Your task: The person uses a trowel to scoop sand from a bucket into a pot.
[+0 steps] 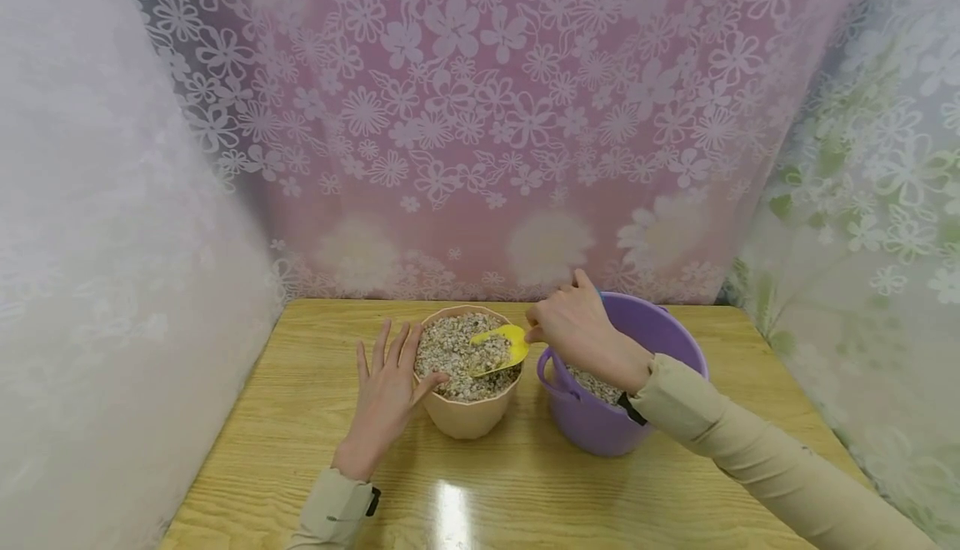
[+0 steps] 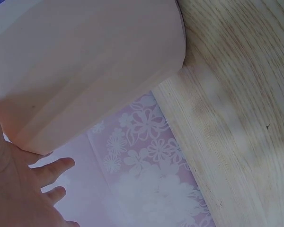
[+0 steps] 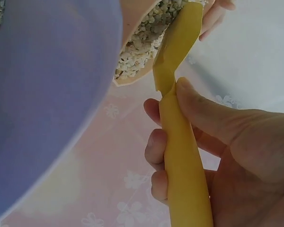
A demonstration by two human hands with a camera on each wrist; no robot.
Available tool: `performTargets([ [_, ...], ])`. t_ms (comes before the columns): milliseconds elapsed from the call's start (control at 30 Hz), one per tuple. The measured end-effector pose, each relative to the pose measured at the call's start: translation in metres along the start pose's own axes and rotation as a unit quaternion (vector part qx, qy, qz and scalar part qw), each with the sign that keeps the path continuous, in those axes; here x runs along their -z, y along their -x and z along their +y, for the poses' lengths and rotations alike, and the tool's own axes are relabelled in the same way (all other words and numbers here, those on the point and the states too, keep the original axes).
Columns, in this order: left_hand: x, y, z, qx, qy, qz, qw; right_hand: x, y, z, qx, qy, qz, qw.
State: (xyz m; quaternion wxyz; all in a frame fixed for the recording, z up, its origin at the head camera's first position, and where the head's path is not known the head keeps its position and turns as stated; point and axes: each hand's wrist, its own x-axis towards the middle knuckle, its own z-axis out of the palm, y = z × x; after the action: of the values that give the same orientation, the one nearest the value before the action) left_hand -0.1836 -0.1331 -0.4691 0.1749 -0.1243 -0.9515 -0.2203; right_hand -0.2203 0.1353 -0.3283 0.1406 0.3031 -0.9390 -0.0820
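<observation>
A peach faceted pot (image 1: 467, 418) is filled near its rim with pale, gravel-like grains (image 1: 450, 348). My left hand (image 1: 390, 396) rests against the pot's left side, fingers spread and thumb over the rim; the left wrist view shows the pot wall (image 2: 85, 66) beside that hand (image 2: 19, 184). My right hand (image 1: 573, 325) grips the handle of a yellow scoop (image 3: 182, 156), fingers and thumb curled round it. The scoop's blade (image 1: 516, 342) lies over the pot with grains in it. Under my right forearm stands a purple bucket (image 1: 600, 429), holding more grains (image 1: 596, 385).
Both containers stand on a wood-grain table (image 1: 300, 458), close together near its back edge. A pink flowered curtain (image 1: 465, 158) hangs behind, with a pale sheet (image 1: 112, 242) on the left and a flowered one (image 1: 862, 283) on the right. The bucket's loop handle (image 1: 551, 379) faces the pot.
</observation>
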Motion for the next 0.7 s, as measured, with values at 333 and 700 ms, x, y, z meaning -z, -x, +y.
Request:
performTargets([
  [333,0.0,0.0,-0.001,0.007,0.003,-0.002,1.0,-0.003,-0.01,-0.001,0.003,0.107,0.065,0.992],
  [700,-0.001,0.0,0.0,0.006,0.01,0.003,0.9999,-0.002,-0.019,0.006,0.015,0.236,0.235,0.943],
])
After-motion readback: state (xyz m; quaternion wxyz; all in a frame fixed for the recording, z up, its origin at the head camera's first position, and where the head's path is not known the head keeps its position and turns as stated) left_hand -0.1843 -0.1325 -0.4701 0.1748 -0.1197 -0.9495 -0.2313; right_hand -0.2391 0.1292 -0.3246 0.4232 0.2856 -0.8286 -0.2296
